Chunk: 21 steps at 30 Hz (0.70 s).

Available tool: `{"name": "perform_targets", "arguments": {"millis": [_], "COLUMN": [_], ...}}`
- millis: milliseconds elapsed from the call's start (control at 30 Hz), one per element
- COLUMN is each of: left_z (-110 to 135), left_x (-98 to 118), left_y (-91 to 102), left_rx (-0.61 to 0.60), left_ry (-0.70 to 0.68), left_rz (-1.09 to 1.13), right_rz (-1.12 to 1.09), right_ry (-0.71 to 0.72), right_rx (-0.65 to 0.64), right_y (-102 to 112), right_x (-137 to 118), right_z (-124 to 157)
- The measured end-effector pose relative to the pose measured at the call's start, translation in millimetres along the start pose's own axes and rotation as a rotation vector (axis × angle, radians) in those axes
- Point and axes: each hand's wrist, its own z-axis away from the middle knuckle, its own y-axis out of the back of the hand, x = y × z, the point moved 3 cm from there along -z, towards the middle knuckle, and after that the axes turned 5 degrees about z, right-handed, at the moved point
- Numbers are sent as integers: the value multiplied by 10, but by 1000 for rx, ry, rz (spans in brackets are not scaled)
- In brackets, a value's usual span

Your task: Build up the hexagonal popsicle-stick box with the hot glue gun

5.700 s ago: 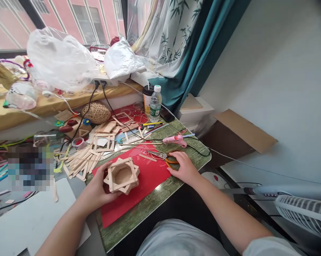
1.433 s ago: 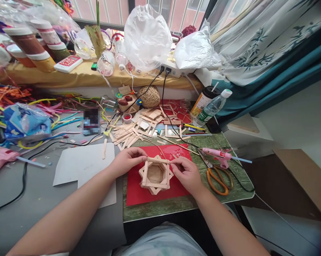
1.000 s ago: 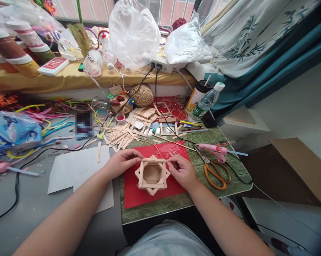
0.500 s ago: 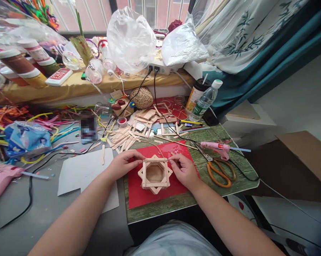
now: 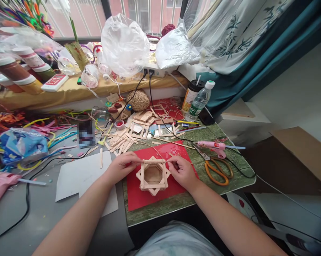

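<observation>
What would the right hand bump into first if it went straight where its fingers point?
Most likely the stick bowl. The right hand points left, at the bowl's far right corner. It's so close that it may be touching already; the picture doesn't quite show.

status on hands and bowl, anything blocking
Left hand, right hand at far corners of stick bowl. Bowl upright on red sheet. Scissors off right, nothing blocking.

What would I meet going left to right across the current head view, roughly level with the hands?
Pink glue gun at the left edge → white sheet → left hand → wooden-stick box → right hand → scissors → cardboard box.
</observation>
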Motion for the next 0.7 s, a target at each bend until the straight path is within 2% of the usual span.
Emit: {"name": "perform_targets", "arguments": {"millis": [267,433,600,700], "left_z": [12,-8,43,101], "left_x": [37,114,270,419], "left_y": [60,36,-13,-11], "left_rx": [-28,17,30,7], "left_ry": [-91,-142,-216,-163], "left_rz": [-87,-141,-290,-417], "right_rz": [-50,-93,-100,-106], "right_ry": [-60,-76,-63,-58], "right_rx": [-47,-99,-96,-92], "right_y": [-29,-38,-35,-39], "right_x": [32,75,74,63], "right_z": [-35,-50,-72,-81]}}
